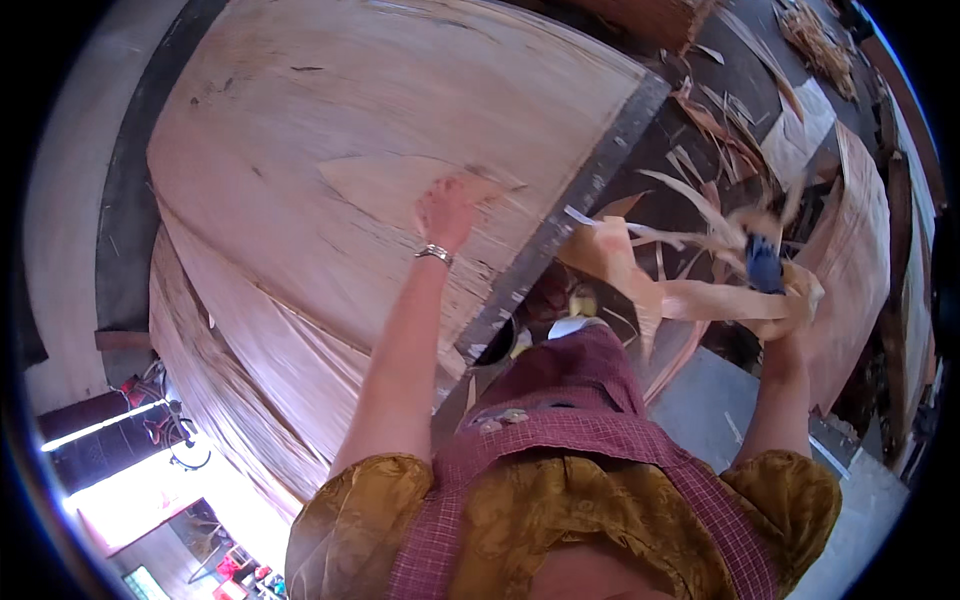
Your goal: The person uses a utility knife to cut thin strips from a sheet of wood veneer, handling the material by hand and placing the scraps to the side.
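Observation:
A broad sheet of pale wood veneer (330, 110) covers the work surface in front of me. My left hand (447, 212), wearing a metal bracelet, rests on it with bent fingers, over a leaf-shaped veneer piece (375, 175). Off the sheet's right edge, my right hand (797, 305) is closed around a dark blue handle-like thing (763, 265). A tan, motion-blurred end shows beyond that thing, and its kind is unclear. Curling veneer strips (705, 298) run beside the right hand and partly cover it.
A dark, worn edge (600, 165) borders the sheet on the right. Torn veneer scraps (715, 130) lie beyond it, with a large veneer piece (850, 260) at far right. Layered veneer (260, 340) hangs over the left side. A bicycle (183, 435) stands by a bright opening, lower left.

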`<state>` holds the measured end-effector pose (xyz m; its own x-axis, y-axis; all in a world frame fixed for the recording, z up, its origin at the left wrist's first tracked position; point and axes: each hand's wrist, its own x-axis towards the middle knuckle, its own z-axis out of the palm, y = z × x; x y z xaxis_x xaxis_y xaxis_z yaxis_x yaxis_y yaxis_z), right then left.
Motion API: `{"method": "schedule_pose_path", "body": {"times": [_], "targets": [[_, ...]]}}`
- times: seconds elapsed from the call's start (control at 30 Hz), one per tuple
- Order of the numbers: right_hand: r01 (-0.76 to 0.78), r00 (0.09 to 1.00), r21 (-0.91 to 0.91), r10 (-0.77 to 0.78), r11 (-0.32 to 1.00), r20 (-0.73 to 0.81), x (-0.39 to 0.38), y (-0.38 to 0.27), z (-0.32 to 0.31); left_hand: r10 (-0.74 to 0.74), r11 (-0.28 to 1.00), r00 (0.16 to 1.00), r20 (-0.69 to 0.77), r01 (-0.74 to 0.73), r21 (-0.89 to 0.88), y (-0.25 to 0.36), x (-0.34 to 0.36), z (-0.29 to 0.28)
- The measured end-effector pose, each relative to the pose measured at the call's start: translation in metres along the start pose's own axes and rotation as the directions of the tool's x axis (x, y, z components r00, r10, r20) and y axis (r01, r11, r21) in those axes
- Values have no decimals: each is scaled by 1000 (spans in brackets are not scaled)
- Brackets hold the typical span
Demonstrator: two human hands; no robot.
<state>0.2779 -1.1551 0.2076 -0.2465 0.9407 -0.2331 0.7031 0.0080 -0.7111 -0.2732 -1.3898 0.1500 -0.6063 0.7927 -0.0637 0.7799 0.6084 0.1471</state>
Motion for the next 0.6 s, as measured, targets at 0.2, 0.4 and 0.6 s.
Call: {"method": "schedule_pose_path", "body": {"times": [0.2,0.4,0.6], "targets": [[-87,972,-96,105,992,210,33,110,34,19,998,996,86,-24,54,-28,9,7],[-29,827,-63,59,998,559,56,160,128,7,999,979,203,-13,30,-10,18,-6],[54,605,78,-95,995,791,55,138,210,-54,998,949,309,49,26,-18,18,-11]]}}
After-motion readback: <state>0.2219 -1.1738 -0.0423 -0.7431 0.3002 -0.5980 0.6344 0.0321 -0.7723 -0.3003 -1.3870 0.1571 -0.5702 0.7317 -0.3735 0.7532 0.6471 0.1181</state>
